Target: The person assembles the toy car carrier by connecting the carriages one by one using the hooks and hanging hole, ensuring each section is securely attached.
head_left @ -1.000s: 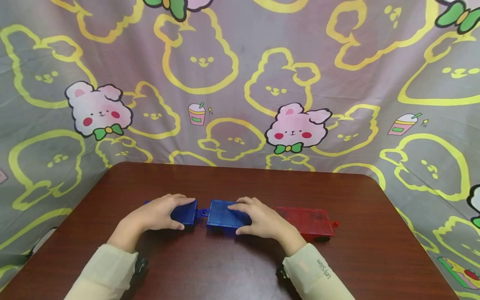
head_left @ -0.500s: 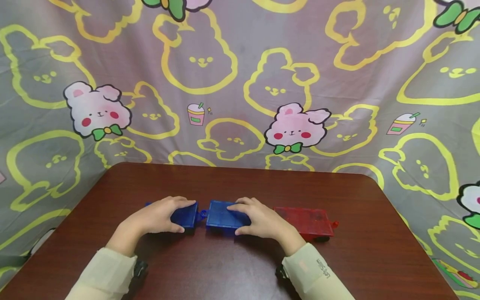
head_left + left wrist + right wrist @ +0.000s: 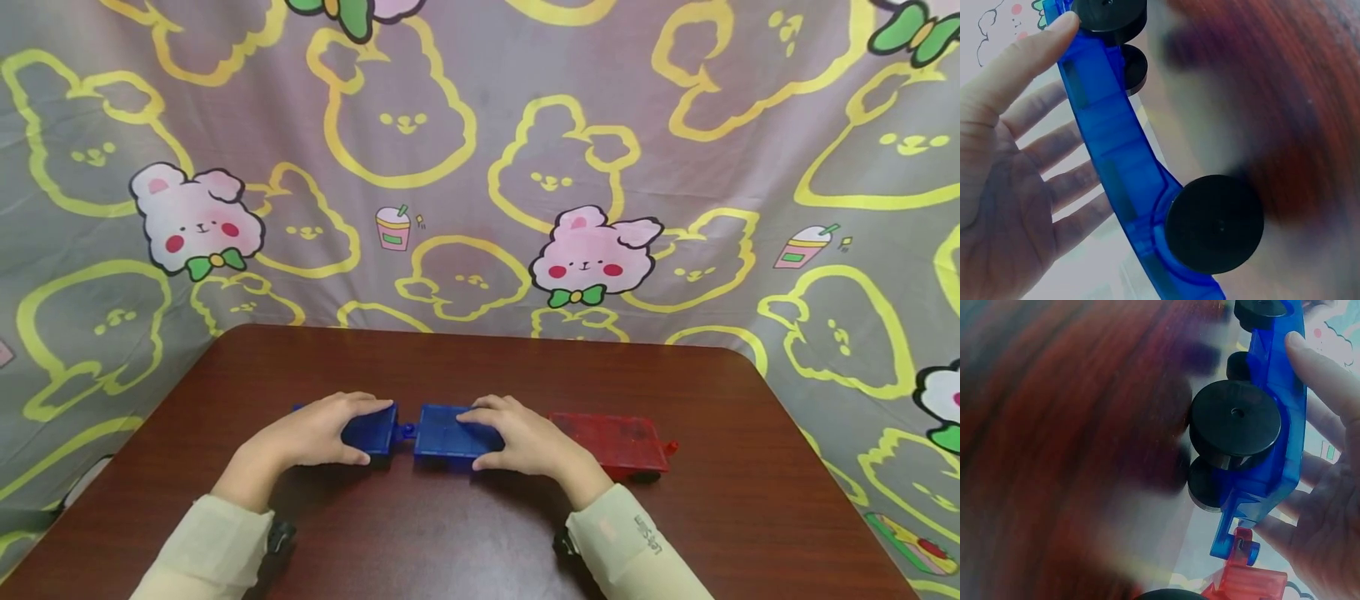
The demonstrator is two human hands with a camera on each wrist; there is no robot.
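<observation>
My left hand (image 3: 318, 432) grips the left blue toy car base (image 3: 370, 429), thumb on the near side and fingers on the far side. The right blue toy car base (image 3: 444, 431) is held the same way by my right hand (image 3: 523, 439). Both bases are flat, translucent and black-wheeled. Between them, the blue hitch (image 3: 407, 432) parts overlap; whether they are locked cannot be told. In the right wrist view, a red hitch (image 3: 1243, 540) meets the blue base's rear coupling. It belongs to the red toy car base (image 3: 615, 442), partly hidden behind my right wrist.
All three bases stand in a row on a brown wooden table (image 3: 480, 533). A grey curtain (image 3: 465, 200) with rabbit prints hangs behind the table's far edge. Black wrist straps (image 3: 281, 537) show under the sleeves.
The right blue base has risen slightly, then dropped back a little toward me. The ring seen at the hitch earlier now looks covered. My left hand and the red base have hardly moved.
</observation>
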